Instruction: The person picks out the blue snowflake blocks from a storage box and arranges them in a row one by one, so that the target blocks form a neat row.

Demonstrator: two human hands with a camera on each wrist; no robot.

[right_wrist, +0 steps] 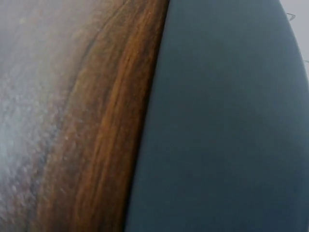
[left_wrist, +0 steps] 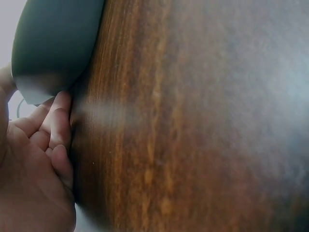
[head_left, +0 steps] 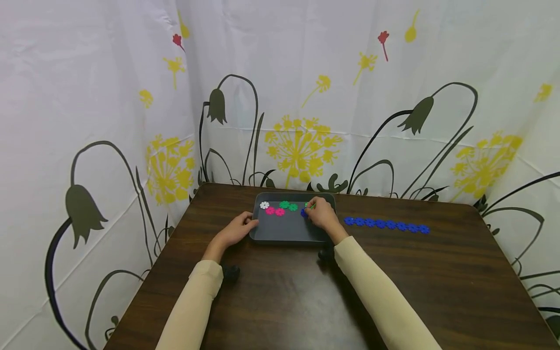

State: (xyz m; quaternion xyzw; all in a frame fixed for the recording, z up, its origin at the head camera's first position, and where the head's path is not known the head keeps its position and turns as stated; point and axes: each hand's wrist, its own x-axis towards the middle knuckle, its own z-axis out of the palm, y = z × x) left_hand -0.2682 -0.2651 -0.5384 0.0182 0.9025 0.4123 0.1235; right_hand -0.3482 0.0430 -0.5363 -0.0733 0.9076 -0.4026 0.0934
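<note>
A dark grey tray (head_left: 280,236) lies on the brown table. At its left edge is my left hand (head_left: 238,228), thumb at the rim and fingers curled against the outer side, as the left wrist view also shows. Over the tray's right part my right hand (head_left: 323,214) pinches a green flower-shaped disc (head_left: 312,206). Partly hidden by that hand, a blue flower disc (head_left: 303,213) lies in the tray. Along the back are a white flower disc (head_left: 264,205), two pink flower discs (head_left: 279,212) and two green flower discs (head_left: 292,207).
To the right of the tray, several blue flower discs (head_left: 380,224) form a joined row on the table (head_left: 437,272). A white curtain (head_left: 271,58) with printed flowers hangs behind the table. Black wrist devices (head_left: 231,273) sit below both hands.
</note>
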